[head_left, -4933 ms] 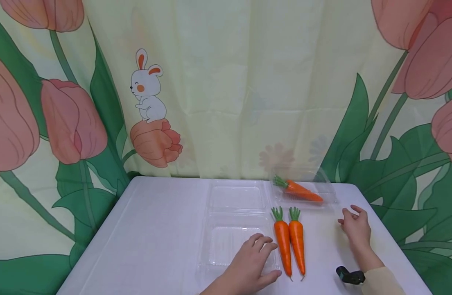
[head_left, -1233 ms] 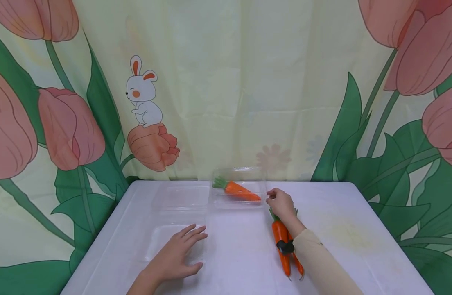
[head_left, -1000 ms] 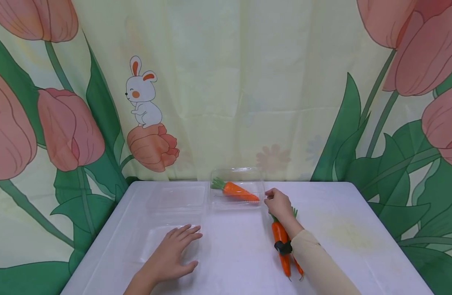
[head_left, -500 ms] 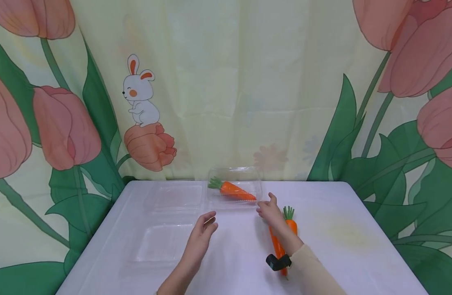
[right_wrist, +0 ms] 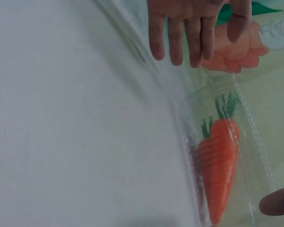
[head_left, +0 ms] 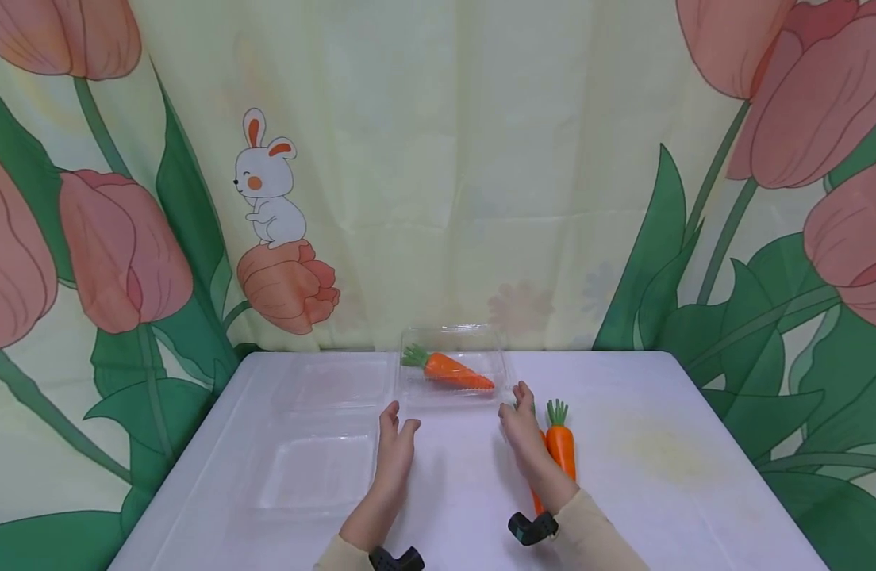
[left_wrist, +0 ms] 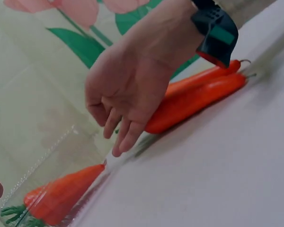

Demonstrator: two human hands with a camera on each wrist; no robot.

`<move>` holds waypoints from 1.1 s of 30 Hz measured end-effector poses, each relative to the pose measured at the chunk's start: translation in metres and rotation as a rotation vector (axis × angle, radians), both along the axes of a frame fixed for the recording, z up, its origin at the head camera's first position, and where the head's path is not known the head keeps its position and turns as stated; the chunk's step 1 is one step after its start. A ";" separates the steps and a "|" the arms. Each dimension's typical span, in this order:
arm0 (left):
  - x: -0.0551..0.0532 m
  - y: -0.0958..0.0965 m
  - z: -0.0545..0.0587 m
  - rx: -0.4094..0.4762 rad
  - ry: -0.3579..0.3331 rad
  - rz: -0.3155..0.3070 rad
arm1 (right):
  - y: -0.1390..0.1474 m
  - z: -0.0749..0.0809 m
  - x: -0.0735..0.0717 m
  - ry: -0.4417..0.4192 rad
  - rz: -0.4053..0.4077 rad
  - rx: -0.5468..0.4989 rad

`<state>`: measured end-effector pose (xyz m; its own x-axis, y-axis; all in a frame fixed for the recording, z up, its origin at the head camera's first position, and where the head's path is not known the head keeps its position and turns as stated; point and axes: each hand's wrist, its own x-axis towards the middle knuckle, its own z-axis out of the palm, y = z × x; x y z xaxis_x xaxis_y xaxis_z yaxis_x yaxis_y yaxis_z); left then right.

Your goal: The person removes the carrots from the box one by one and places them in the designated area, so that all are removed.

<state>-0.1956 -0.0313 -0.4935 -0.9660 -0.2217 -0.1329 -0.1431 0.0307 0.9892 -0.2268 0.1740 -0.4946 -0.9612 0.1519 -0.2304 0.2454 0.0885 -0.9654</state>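
Note:
In the head view my left hand is held up between the open clear plastic box and the middle of the table, fingers extended and touching nothing. Opposite it, my right hand is open with its palm turned inward, near the right front corner of a closed clear plastic box. Inside that box lies an orange carrot with a green top. Two loose carrots lie side by side under and beside my right forearm, one partly hidden. The right wrist view shows my left hand's straight fingers before the closed box.
The open box has its lid folded back flat, left of the closed box. A white cloth covers the table. Behind it hangs a curtain printed with tulips and a rabbit.
Both boxes have shifted left since the oldest frame. My left hand has left the open box and moved right; my right hand has drawn back from the closed box's side, fingers straightened.

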 end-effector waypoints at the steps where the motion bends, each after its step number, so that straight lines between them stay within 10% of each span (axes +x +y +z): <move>1: -0.003 -0.002 -0.001 -0.008 0.012 -0.002 | 0.001 -0.001 -0.001 -0.004 -0.001 -0.021; 14: -0.024 -0.018 -0.012 -0.046 0.035 -0.079 | 0.007 0.001 -0.005 0.015 0.020 -0.225; 33: 0.004 -0.021 -0.012 -0.019 0.061 -0.041 | 0.007 0.003 0.030 0.003 0.047 -0.294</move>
